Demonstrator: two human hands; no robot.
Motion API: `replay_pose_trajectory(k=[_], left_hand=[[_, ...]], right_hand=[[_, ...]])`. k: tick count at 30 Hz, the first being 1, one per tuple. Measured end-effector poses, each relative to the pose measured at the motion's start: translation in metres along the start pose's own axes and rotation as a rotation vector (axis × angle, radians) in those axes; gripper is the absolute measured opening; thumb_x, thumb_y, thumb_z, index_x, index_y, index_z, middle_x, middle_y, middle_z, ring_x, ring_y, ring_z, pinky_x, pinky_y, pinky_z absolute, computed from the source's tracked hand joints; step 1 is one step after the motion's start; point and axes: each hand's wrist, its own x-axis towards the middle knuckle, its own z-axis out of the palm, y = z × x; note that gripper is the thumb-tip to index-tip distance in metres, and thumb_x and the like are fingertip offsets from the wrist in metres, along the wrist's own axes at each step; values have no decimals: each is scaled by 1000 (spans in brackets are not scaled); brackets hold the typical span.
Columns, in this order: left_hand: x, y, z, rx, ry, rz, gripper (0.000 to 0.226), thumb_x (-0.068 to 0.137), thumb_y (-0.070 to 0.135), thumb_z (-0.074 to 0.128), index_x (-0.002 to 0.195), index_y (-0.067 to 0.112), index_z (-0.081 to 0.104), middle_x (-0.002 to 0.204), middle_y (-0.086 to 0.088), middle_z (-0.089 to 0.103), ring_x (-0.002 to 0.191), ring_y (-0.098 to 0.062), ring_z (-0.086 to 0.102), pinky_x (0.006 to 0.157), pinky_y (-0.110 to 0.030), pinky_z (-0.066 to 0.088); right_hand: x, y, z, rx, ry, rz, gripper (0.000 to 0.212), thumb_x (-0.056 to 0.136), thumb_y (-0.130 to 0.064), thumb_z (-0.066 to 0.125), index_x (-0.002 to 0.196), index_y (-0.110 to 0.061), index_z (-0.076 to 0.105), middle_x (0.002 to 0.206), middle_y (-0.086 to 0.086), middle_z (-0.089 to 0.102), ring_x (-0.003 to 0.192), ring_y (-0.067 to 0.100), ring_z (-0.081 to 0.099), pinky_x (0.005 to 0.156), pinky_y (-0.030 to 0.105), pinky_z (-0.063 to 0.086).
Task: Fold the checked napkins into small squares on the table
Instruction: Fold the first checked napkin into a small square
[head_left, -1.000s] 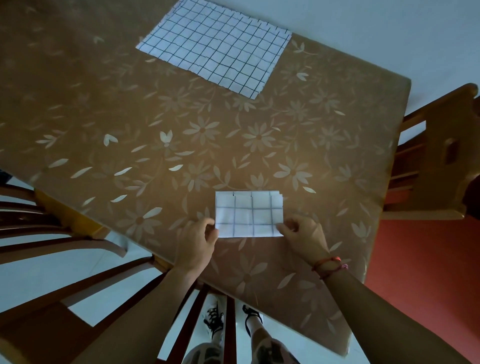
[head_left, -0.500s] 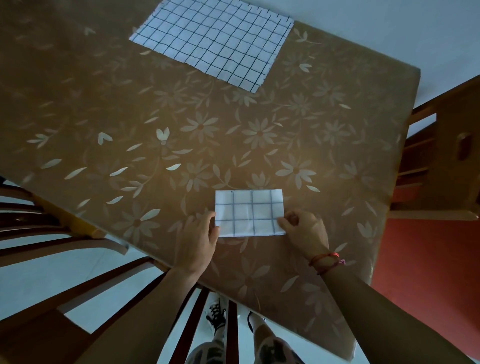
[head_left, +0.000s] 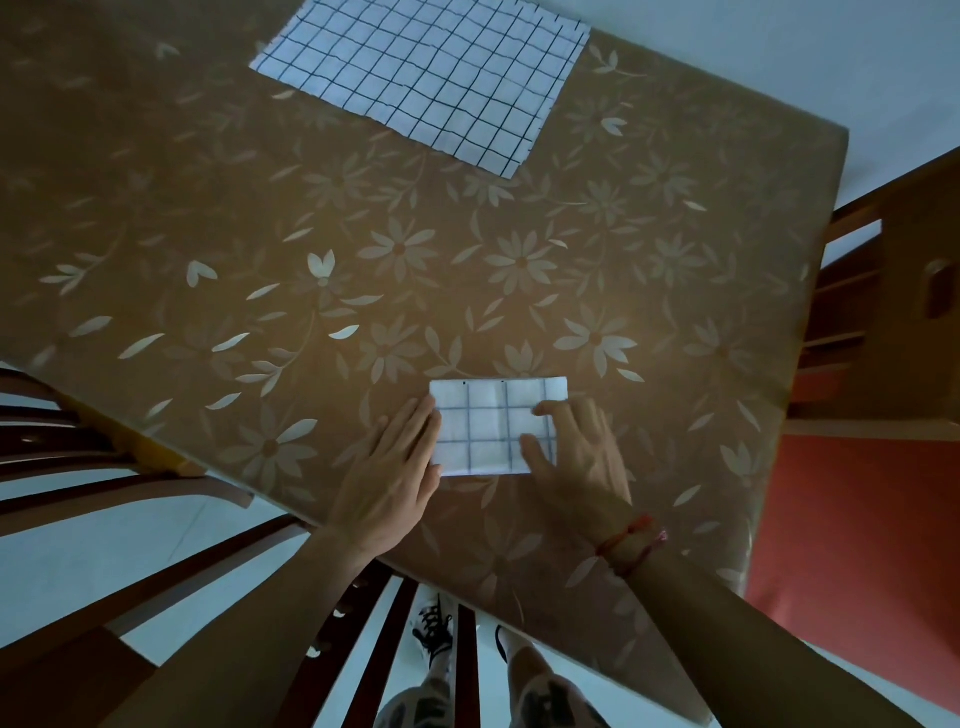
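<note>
Fingers (head_left: 418, 420) straight, gripping nothing, we are pressing our left hand (head_left: 389, 467) and right hand (head_left: 576, 457) flat on the folded napkin (head_left: 485, 426) near the front edge of the desk (head_left: 208, 182), probably setting its creases.

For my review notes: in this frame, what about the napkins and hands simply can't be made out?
All from the head view:
1. Folded napkin: the right hand covers its near right corner. The layer count is unreadable from above.
2. Left hand: whether it overlaps the napkin's left edge or only touches it is unclear.
3. Unfolded napkin: the top of the frame cuts off its far edge.
4. Right hand: blurred, so finger contact is uncertain.
</note>
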Motion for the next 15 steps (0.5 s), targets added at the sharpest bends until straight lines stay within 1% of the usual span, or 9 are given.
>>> replay_pose_trajectory(k=[1,3,5,7,8,10,12,15], left_hand=[[2,-1,1,8,-17,-5,56,100,33,33,149,5,28,159,-9,20,147,-20,16,115,-44,28],[4,-2,1,13,-40,-25,56,101,33,30,149,4,27,159,-11,21,147,-21,16,115,-46,27],[6,-2,2,19,-52,-38,56,101,34,28,148,4,28,158,-11,22,147,-22,16,115,-47,27],[7,-3,2,24,-58,-35,57,101,35,26,148,3,29,158,-12,22,147,-21,16,115,-47,27],[8,-3,2,24,-62,-31,57,101,35,26,148,3,28,158,-12,22,147,-22,16,115,-47,27],[10,-3,2,34,-77,-29,57,101,35,24,148,3,28,158,-12,22,147,-22,17,114,-48,28],[10,-4,2,38,-90,-32,57,101,35,24,148,3,28,158,-12,22,147,-22,17,114,-48,28],[10,-4,3,37,-91,-31,56,102,34,23,148,3,28,158,-12,22,147,-22,17,114,-49,28]], right_hand=[[5,-17,-4,-37,15,-69,36,85,-33,59,115,-13,60,116,8,58,100,24,56,82,37,50],[3,-14,14,-108,-68,-127,48,87,-39,54,128,-14,55,136,14,50,123,30,49,96,42,46],[-2,-14,28,-162,-184,-151,56,90,-40,52,138,-12,47,149,18,38,138,34,37,106,45,39],[3,-18,34,-201,-221,-183,60,93,-41,47,143,-10,39,154,19,28,143,34,27,111,47,33],[4,-20,37,-211,-222,-214,61,94,-42,43,145,-9,36,155,20,25,144,33,23,113,47,30],[5,-23,41,-230,-232,-219,63,96,-43,38,148,-8,30,156,20,21,146,32,19,116,47,24],[10,-28,45,-235,-227,-211,64,96,-42,36,149,-7,28,157,20,20,146,32,17,116,46,21],[18,-39,51,-263,-228,-244,64,96,-40,32,148,-4,30,156,21,22,145,33,20,116,46,23]])
